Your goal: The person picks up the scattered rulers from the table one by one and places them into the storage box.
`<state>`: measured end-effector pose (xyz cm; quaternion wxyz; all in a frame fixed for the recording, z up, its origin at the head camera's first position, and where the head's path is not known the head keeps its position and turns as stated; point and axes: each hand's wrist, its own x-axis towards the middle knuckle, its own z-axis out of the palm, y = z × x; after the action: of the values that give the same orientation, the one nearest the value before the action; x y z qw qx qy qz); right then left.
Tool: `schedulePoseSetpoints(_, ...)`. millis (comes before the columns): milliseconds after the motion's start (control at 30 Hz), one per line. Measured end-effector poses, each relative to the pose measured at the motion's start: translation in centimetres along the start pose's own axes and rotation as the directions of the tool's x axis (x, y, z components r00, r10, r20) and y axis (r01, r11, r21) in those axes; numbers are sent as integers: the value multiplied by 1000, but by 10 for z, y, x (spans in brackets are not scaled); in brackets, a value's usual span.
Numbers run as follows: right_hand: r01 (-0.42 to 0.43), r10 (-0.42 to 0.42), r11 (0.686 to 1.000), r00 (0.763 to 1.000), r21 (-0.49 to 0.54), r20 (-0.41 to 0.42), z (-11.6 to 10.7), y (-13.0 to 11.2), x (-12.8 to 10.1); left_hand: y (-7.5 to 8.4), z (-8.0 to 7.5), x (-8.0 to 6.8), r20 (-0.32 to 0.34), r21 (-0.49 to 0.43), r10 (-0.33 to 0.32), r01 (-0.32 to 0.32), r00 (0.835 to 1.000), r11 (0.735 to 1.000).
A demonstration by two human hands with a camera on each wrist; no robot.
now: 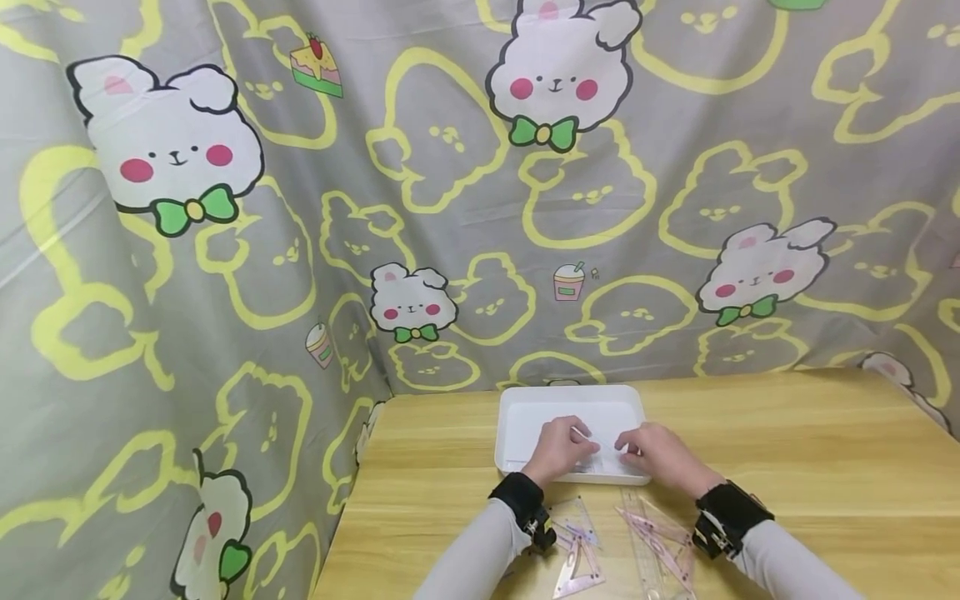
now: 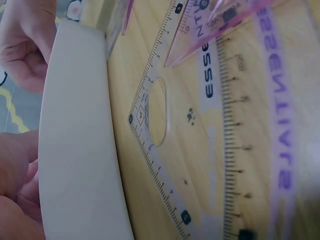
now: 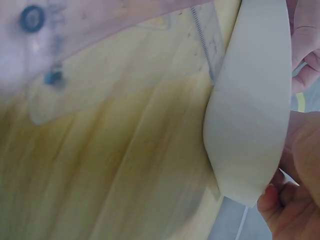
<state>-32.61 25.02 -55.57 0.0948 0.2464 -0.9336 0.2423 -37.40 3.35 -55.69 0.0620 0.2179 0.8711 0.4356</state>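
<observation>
While both hands worked over the white tray (image 1: 517, 417) at the far side of the wooden table (image 1: 825, 467), they met above its near half. The left hand (image 1: 558, 450) had its fingers curled, and the right hand (image 1: 660, 457) was bent the same way; between them lay a thin, pale, see-through piece (image 1: 592, 442), most likely a clear ruler, which both hands seemed to pinch at its ends, though the head view was too small to show the fingertips for certain. That piece sat inside the tray, low over its floor.

Nearer the person, on the bare wood between the wrists, lay clear plastic drawing tools: a set square (image 1: 577, 571) by the left wrist and a long ruler (image 1: 656, 546) with another triangle beside the right wrist. The left wrist camera showed a printed set square (image 2: 155, 130) flat on the wood just beside the tray's rim.

Judging from this, one piece was in the tray or nearly so, and several tools remained outside it, so the work looked early.
</observation>
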Motion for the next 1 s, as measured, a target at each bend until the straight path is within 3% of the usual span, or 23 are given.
schedulePoseSetpoints(267,41,-40,999,999,6,-33,4,3,-7,-4,1,1,-1,110,16,-15,1000,994)
schedulePoseSetpoints(833,76,-76,997,995,2,-68,11,11,-5,-8,6,6,-22,235,-7,12,1000,972)
schedulePoseSetpoints(1000,54,-57,997,997,-53,-60,10,7,-6,-8,7,6,-17,238,-32,35,999,971)
